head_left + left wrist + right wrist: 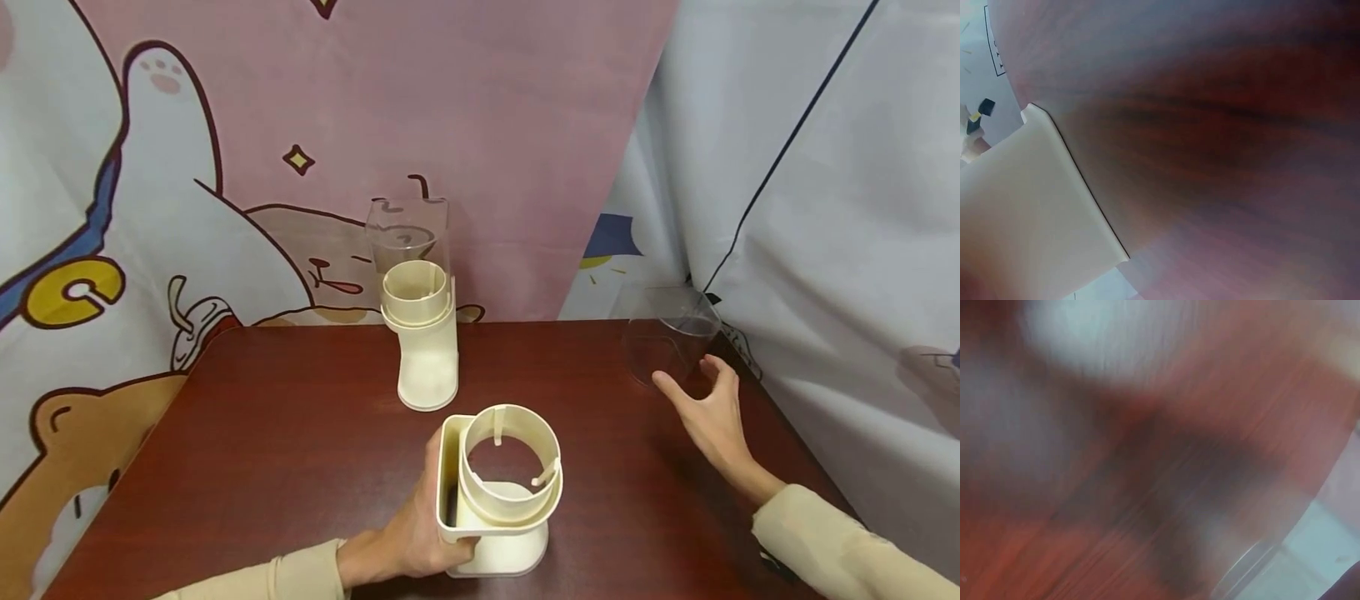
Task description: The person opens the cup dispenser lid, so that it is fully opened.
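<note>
My left hand (pixel 423 533) grips a cream plastic stand (pixel 501 554) by its rear side, fingers and thumb wrapped about the narrow box-shaped part. A round collar with small inner tabs tops this stand. In the left wrist view, the cream stand's flat panel (pixel 1029 200) fills the lower left. Toward the far right, my right hand (pixel 708 417) has thumb and fingers spread apart at the near side of a clear container (pixel 671 329). The right wrist view is blurred, with a clear curved rim (pixel 1244 569) low on the right.
A second cream stand (pixel 427 367) is at the back of the dark red table (pixel 300 433), with a clear container (pixel 407 225) above and behind its collar. Printed cloth (pixel 510 125) hangs behind the table. A thin black cable (pixel 795 137) runs down the right-hand cloth.
</note>
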{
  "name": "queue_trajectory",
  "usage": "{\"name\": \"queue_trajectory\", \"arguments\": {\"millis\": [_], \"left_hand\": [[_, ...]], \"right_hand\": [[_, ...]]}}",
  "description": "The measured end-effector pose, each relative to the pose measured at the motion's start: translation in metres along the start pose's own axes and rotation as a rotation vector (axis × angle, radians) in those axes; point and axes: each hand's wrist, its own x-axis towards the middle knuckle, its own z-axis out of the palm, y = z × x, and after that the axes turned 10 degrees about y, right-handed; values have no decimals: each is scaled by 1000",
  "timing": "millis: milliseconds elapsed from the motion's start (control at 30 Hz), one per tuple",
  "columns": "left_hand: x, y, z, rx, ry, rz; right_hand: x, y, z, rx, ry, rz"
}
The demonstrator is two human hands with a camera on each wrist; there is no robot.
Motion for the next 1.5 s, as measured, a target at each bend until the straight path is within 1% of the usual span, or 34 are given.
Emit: {"name": "queue_trajectory", "arguments": {"millis": [200, 300, 400, 467, 600, 667, 867, 1033, 1267, 1400, 1500], "left_hand": [[0, 0, 0, -5, -8, -1], [0, 1, -1, -8, -7, 4], [0, 1, -2, -1, -2, 13], [0, 0, -2, 0, -4, 15], [1, -1, -2, 10, -11, 16], [1, -1, -3, 14, -13, 11], [1, 0, -1, 19, -10, 1], [1, 0, 1, 41, 1, 20], [1, 3, 1, 53, 1, 11], [1, 5, 3, 36, -4, -1], [1, 4, 5, 17, -8, -2]], "right_hand": [[-39, -22, 0, 66, -70, -96], [-60, -35, 3, 117, -111, -195], [-80, -49, 6, 206, -167, -309], [-89, -59, 8, 276, -204, -375], [-101, -81, 11, 412, -289, -482], [-104, -91, 14, 456, -327, -544], [-111, -113, 20, 502, -393, -714], [-117, -122, 25, 538, -474, -745], [-124, -132, 33, 554, -557, -713], [-129, -134, 40, 609, -672, -697], [-131, -131, 44, 648, -728, -702]]}}
